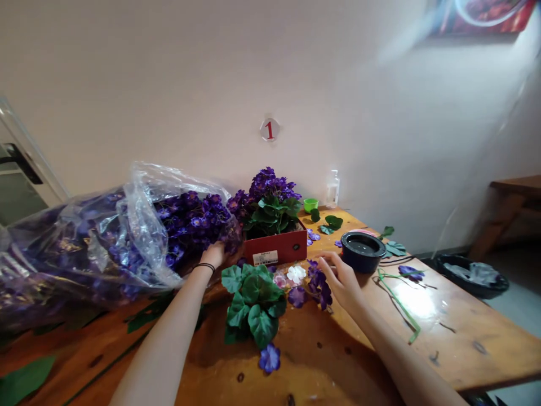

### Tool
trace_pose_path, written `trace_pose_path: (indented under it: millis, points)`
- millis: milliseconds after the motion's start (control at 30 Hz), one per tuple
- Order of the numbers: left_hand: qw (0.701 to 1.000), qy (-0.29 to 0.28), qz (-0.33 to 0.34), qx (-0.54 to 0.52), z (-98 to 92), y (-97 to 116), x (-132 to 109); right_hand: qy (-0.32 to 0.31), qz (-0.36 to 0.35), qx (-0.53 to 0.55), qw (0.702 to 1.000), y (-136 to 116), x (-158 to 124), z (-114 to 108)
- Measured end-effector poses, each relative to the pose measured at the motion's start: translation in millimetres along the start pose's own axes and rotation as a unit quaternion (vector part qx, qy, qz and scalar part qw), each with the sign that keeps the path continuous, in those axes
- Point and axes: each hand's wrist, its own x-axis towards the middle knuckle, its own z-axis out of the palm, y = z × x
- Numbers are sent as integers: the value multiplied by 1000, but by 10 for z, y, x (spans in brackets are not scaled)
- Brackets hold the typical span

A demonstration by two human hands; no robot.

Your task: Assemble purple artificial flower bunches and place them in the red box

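My left hand (214, 255) reaches to the artificial purple flowers (196, 217) at the mouth of a clear plastic bag (146, 225). Its fingers are hidden by the wrist and blooms, so I cannot tell their grip. My right hand (344, 279) is beside loose dark purple flowers (319, 287), with thumb and forefinger apart; any contact is unclear. Between my arms lies a cluster of green artificial leaves (256, 299). Beside it are a white flower (296, 274) and a pink flower (279, 279). One violet bloom (269, 358) lies nearer me.
A red box (274, 248) holds leafy purple flower bunches. Right of it stand a dark round pot (362, 252), a light green cup (310, 205) and a clear bottle (332, 189). Green stems (399, 304) lie at right; a black bin (471, 276) stands beyond the table edge.
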Motion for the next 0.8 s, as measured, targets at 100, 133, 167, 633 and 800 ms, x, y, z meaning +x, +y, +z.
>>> trace_pose_path:
  millis: [100, 133, 167, 633, 800]
  points:
    - [992, 90, -31, -80, -171, 68, 3, 30, 12, 20, 999, -6, -10, -24]
    - [986, 125, -34, -108, -275, 127, -33, 43, 15, 33, 998, -25, -19, -40]
    - [977, 156, -36, -137, -386, 214, -94, 56, 14, 47, 997, -57, -29, -59]
    - [837, -88, 121, -526, -404, 1773, -1521, 37, 51, 189, 980, -244, -123, -2]
    - [913, 71, 197, -350, -394, 1636, -1459, -27, 159, 313, 936, -269, -43, -15]
